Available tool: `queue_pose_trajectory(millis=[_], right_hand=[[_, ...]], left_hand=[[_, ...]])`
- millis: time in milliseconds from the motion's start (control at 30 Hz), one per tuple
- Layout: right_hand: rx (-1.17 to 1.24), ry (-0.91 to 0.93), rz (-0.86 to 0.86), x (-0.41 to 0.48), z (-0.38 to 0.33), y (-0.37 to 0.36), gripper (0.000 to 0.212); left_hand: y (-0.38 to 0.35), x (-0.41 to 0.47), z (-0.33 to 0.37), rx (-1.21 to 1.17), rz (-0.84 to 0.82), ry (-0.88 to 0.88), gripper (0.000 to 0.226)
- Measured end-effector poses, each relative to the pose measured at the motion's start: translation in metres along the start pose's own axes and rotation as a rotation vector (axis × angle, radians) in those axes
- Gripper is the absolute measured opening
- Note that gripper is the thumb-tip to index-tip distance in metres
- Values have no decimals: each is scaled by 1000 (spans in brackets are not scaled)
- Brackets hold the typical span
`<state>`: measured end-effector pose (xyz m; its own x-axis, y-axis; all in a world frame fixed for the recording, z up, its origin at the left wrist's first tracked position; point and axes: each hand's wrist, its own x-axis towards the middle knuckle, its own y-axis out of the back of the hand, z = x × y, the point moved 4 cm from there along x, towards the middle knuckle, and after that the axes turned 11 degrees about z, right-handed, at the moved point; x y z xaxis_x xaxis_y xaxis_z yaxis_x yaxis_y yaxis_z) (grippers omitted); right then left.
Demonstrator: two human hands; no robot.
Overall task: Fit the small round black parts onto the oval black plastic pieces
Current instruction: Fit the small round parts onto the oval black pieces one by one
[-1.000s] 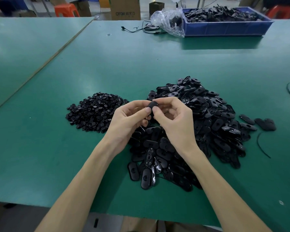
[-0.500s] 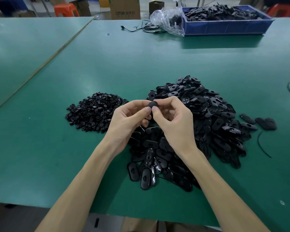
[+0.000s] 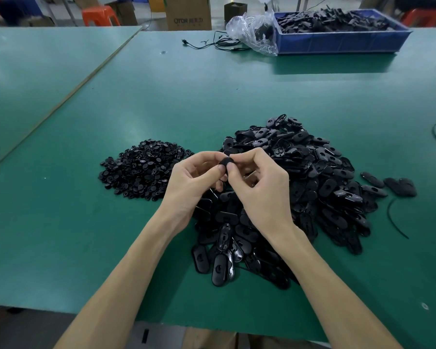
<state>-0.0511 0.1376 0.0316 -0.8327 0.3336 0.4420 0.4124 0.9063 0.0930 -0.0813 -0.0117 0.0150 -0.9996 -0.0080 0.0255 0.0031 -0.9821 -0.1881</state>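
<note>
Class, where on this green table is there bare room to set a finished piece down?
Bare: the strip between the oval black plastic pieces and the blue plastic crate; also left of the small round black parts. Crowded: beneath left hand and right hand.

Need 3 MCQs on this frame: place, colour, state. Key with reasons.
1. The heap of small round black parts lies where from the heap of oval black plastic pieces? A left B right C on top
2. Colour of the plastic crate at the far edge of the green table? A red B blue C yellow
3. The left hand and right hand are: A flat on the table B both pinching one black piece C inside the crate
Key: A, round parts sit left of the ovals; B, its walls are blue; B, both hands' fingertips meet on the piece.
</note>
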Motion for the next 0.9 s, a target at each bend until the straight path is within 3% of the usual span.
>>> queue_pose_trajectory(millis=[300, 900], right_hand=[[-57, 60, -21, -1, 4, -6, 8], [-96, 27, -32, -1, 6, -3, 10]], left_hand=[[-1, 1, 2, 99, 68, -68, 26], [-2, -3, 3, 191, 77, -121, 17]])
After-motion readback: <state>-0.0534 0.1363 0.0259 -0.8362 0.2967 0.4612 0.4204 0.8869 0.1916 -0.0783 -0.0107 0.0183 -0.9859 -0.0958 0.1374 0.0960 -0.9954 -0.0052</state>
